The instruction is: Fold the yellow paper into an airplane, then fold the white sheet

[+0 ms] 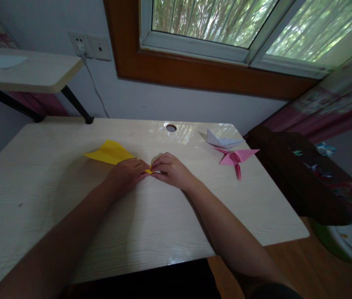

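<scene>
Yellow folded paper (111,153) on desk (151,216), near tip pinched between left hand (126,174), right hand (172,169)

surface: your pale wood-grain desk (151,224), round cable hole (171,128) at far edge
centre: yellow folded paper (109,152), flat, under your hands
far right: white paper fold (222,140), pink paper crane (235,158) just beside it

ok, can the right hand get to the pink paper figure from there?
Probably yes: the right hand rests on the yellow paper, and only bare desk lies between it and the pink paper figure.
</scene>
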Demonstrator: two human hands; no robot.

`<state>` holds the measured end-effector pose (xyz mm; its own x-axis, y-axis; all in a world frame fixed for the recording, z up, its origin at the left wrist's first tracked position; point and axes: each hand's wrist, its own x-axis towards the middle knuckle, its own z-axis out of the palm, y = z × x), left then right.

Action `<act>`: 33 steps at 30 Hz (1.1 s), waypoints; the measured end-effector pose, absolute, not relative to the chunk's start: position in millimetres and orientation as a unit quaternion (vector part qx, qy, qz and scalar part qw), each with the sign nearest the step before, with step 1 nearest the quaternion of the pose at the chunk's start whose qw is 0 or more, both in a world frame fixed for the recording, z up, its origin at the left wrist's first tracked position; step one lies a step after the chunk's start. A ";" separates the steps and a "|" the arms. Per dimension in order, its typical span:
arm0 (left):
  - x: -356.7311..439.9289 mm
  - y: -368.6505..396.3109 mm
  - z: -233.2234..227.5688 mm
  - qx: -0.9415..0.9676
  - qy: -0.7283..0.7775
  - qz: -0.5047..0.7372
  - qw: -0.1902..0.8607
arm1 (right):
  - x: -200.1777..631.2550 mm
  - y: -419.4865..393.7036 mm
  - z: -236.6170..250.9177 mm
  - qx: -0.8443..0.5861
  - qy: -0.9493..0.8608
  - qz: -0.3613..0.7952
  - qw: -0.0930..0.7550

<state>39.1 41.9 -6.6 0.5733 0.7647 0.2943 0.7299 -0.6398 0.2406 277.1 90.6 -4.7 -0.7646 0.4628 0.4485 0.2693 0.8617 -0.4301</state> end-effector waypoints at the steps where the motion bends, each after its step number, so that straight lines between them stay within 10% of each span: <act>1: 39.3 41.5 -5.8 0.887 0.420 0.186 0.039 | 277.4 91.2 -5.6 -0.201 -0.923 0.171 0.280; 33: 33.6 38.0 14.5 0.836 0.465 0.257 -0.136 | 272.8 94.4 -7.3 -0.283 -0.908 0.146 0.271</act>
